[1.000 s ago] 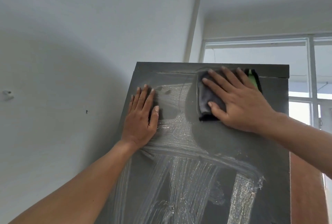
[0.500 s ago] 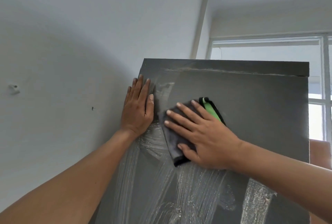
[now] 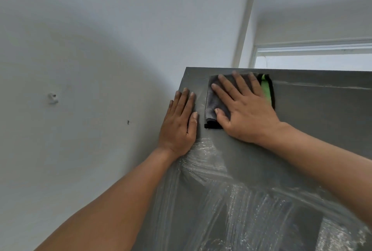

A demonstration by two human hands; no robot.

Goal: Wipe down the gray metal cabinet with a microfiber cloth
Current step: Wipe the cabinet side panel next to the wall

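Cloth (image 3: 213,99) flat under R hand (image 3: 247,114), cabinet (image 3: 322,122) top.

gray cabinet (image 3: 314,130), folded cloth (image 3: 213,97) against its streaked front

left hand (image 3: 178,125): flat, fingers together | right hand (image 3: 244,111): flat, fingers spread, arms raised

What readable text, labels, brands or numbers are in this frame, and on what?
None readable.
Cabinet: bare gray metal with wet streaks, no label or number in view.
Cloth: dark gray with a green strip, no tag or print visible; right hand covers most of it.
Left hand lies flat on the cabinet edge and covers no visible marking.
Wall: only small marks, no writing.
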